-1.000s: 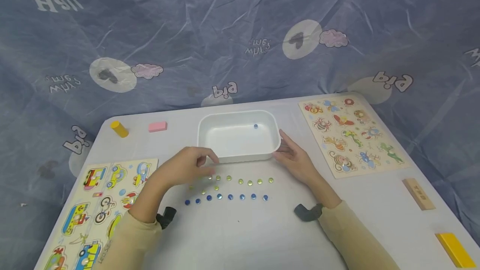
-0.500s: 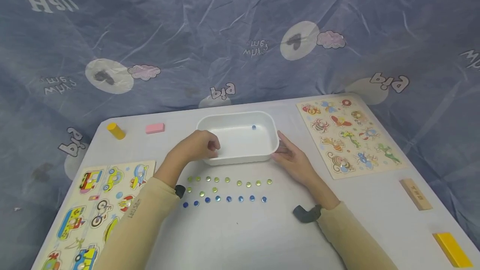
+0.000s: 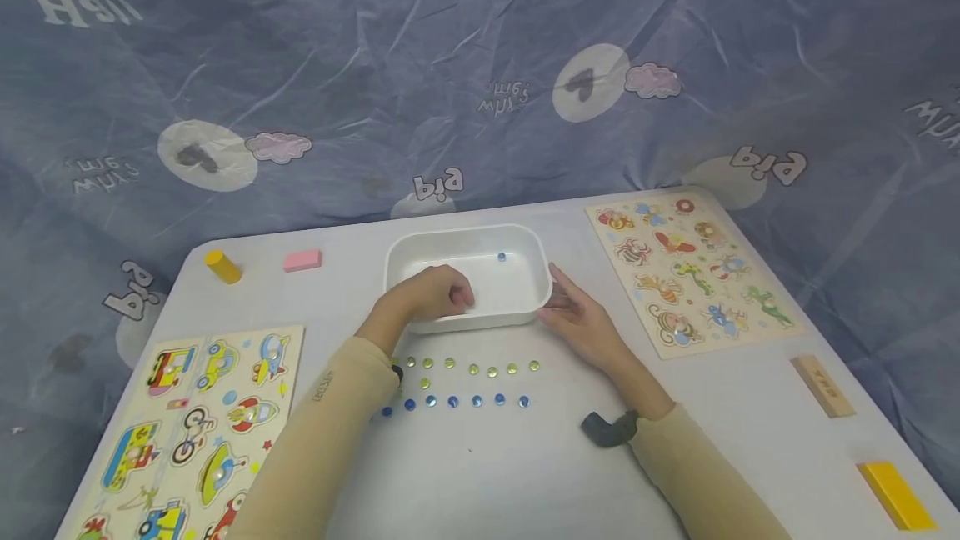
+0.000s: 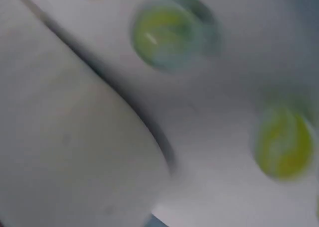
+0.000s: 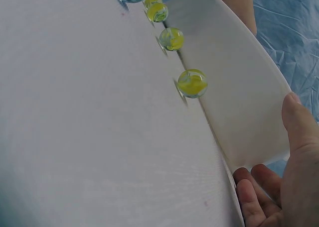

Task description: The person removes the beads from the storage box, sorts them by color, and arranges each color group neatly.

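Over the near left part of the white plastic tray (image 3: 517,298), my left hand (image 3: 438,294) has loosely curled fingers; no object shows between them. The left wrist view does not show this hand. A blue marble (image 3: 502,257) lies inside the tray, towards its far right. My right hand (image 3: 581,319) grips the tray's near right corner, its thumb at the rim and its fingers lower at the outer wall in the right wrist view. In front of the tray are rows of yellow-green marbles (image 3: 492,372) and a row of blue marbles (image 3: 477,401). My left sleeve covers some of them.
A vehicle puzzle board (image 3: 187,432) lies at left, an insect puzzle board (image 3: 690,269) at right. Around the table are a yellow cylinder (image 3: 223,267), a pink block (image 3: 302,261), a wooden block (image 3: 823,386) and a yellow block (image 3: 896,496). A printed cloth (image 3: 375,107) hangs behind.
My left hand has moved from beside the yellow-green marbles, over the tray's near left rim and rightward into the tray. My right hand keeps its place at the tray's corner.
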The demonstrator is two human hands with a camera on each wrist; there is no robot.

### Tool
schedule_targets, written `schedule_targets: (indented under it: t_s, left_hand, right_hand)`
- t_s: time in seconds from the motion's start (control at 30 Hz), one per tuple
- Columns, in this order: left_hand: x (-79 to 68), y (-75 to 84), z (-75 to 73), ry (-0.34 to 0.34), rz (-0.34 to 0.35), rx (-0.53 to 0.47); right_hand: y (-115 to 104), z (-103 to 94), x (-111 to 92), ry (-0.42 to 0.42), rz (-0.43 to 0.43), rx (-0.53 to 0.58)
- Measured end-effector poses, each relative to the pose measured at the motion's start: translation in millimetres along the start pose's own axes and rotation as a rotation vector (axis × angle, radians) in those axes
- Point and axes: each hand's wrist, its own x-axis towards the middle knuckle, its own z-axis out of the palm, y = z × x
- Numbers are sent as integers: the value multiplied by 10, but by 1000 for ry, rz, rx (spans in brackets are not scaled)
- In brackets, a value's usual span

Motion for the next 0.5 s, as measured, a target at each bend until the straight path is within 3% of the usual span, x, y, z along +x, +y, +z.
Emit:
schedule_targets:
  t_s: [0.33,0.5]
  left_hand:
    - [339,328,169,14,80,-64]
    - [465,425,200,108,64,-48]
  right_hand:
    - [314,6,87,24,3,13]
    - [324,1,83,2,-1,38]
